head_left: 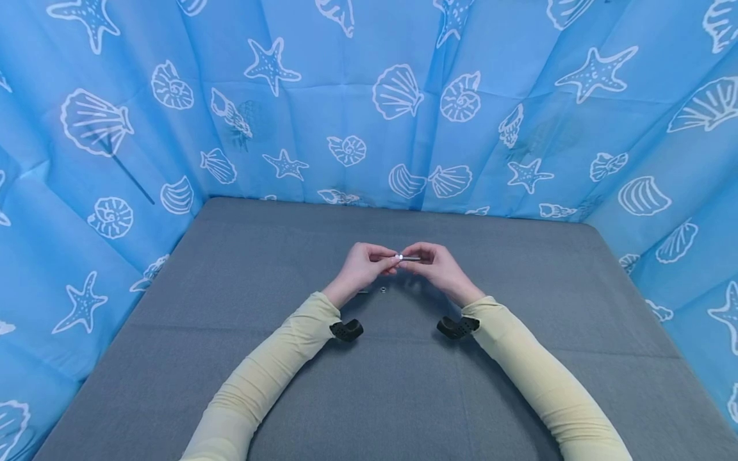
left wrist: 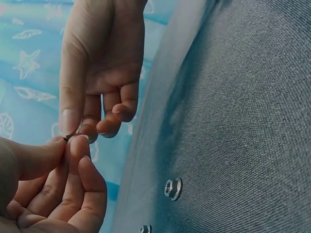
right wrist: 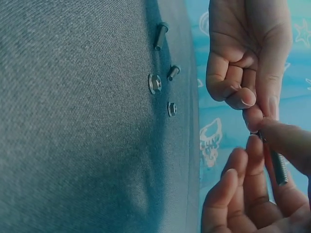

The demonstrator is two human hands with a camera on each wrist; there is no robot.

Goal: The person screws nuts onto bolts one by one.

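Note:
Above the table, my two hands meet fingertip to fingertip around a metal bolt (head_left: 412, 258). My left hand (head_left: 359, 266) pinches its left end between thumb and fingers, where a bright metal piece shows; whether that is the bolt's head or a nut I cannot tell. My right hand (head_left: 442, 267) pinches the bolt close beside it. In the right wrist view the threaded shaft (right wrist: 279, 167) sticks out past the right thumb, while fingertips hide its other end. In the left wrist view the fingertips cover almost all of the bolt.
On the grey cloth-covered table (head_left: 369, 397) lie two flange nuts, one larger (right wrist: 155, 84) and one smaller (right wrist: 172, 109). Beside them are a longer bolt (right wrist: 161, 36) and a shorter bolt (right wrist: 173, 73). A blue shell-patterned curtain (head_left: 346, 115) stands around the table's far edge and sides.

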